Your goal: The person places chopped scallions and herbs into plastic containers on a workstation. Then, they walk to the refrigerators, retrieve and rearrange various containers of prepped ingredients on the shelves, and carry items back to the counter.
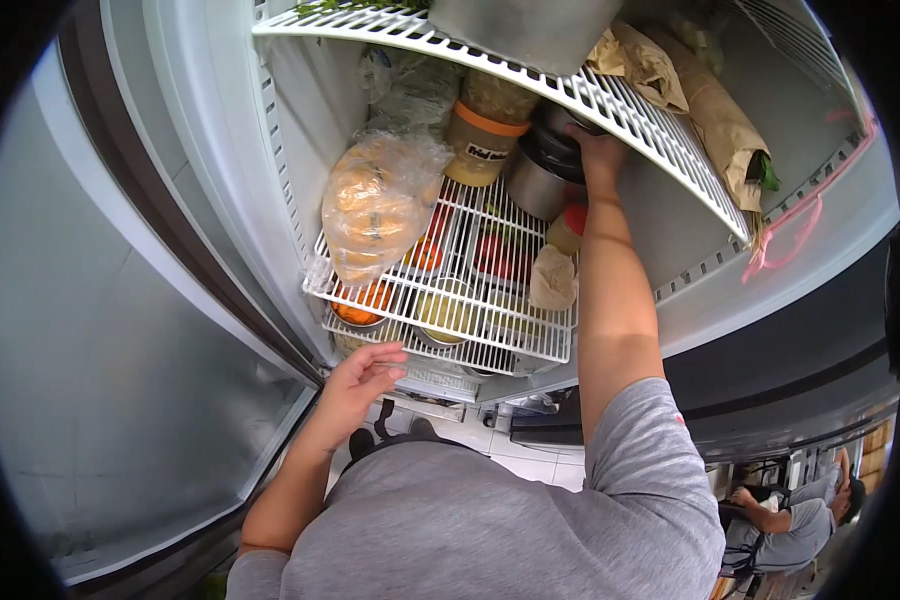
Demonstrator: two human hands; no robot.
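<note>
At the fridge's left side, door (120, 350): grey panel, swung open beside the person.
Left hand (363, 385): released, fingers loosely bent; just in front of the lower shelf's edge.
Bowl of orange pieces (362, 303): under the lower shelf, seen through the wires.
Bun bag (375, 205): clear plastic, round buns inside; on the lower shelf, left of the jar.
Pale-filled round container (443, 312): below the wires, right of the orange pieces.
Jar (483, 140): orange band, label starts "Fried", rest unclear; just left of the dark-topped container.
Dark-topped container (542, 185): metal body, back of the lower shelf, right hand at its top.
Brown paper wad (553, 278): near the shelf's front right.
Red-lidded jar (570, 228): partly behind the forearm.
Right hand (600, 155): at the dark top; fingertips partly hidden, can't tell if gripping.
In the way: upper shelf (570, 95) overhangs the reach; metal vessel (525, 30) and paper-wrapped bundle (715, 115) on it.
Surface: lower shelf (555, 352), white wire.
Room: white floor tiles (470, 432) below; co-worker (800, 520) in grey, far right.
</note>
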